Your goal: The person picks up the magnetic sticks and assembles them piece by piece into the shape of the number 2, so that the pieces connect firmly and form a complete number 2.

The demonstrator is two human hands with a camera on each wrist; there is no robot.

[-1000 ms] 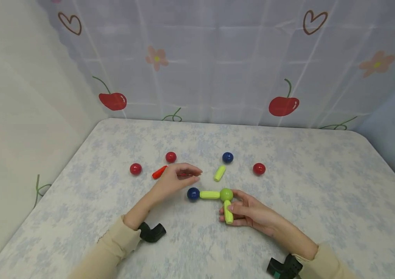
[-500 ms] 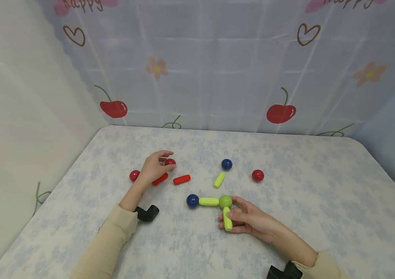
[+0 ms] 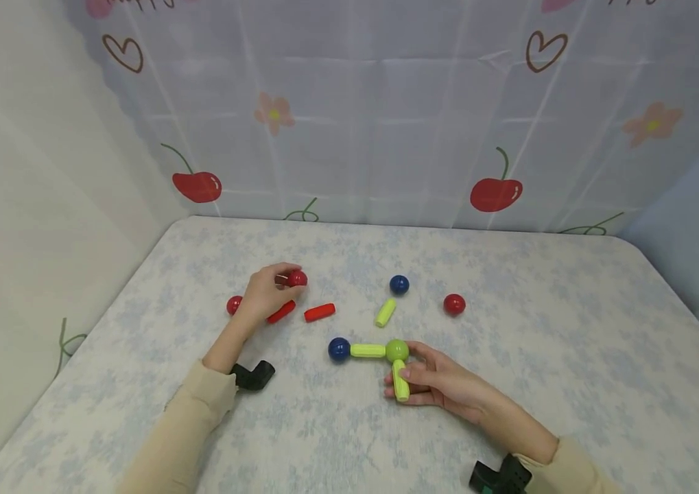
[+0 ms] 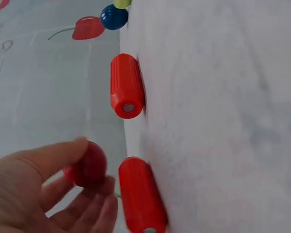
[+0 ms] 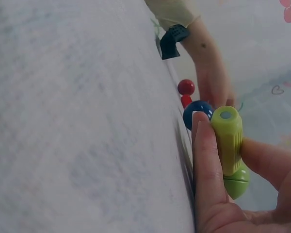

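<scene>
At the back left, my left hand (image 3: 265, 293) holds a red ball (image 3: 298, 278) between thumb and fingers; the left wrist view shows the same ball (image 4: 89, 165) in that grip. Two ribbed red magnetic rods (image 3: 320, 312) lie close by, one just below that hand. My right hand (image 3: 448, 381) pinches a yellow-green magnetic rod (image 3: 400, 384), whose far end joins a green ball (image 3: 396, 350). From this ball a second yellow-green rod (image 3: 368, 351) runs left to a blue ball (image 3: 339, 350), forming an L. A metal disc shows on the held rod's end (image 5: 226, 115).
Another red ball (image 3: 234, 304) sits left of my left hand, partly covered by it. Beyond the L lie a loose yellow-green rod (image 3: 385, 313) and a blue ball (image 3: 399, 285). Farther right is a red ball (image 3: 454, 304). A printed curtain (image 3: 349, 137) hangs behind the table.
My left hand has moved left and back, away from the joined pieces, and now grips the red ball. My right hand keeps its hold on the rod. The view has tilted slightly.
</scene>
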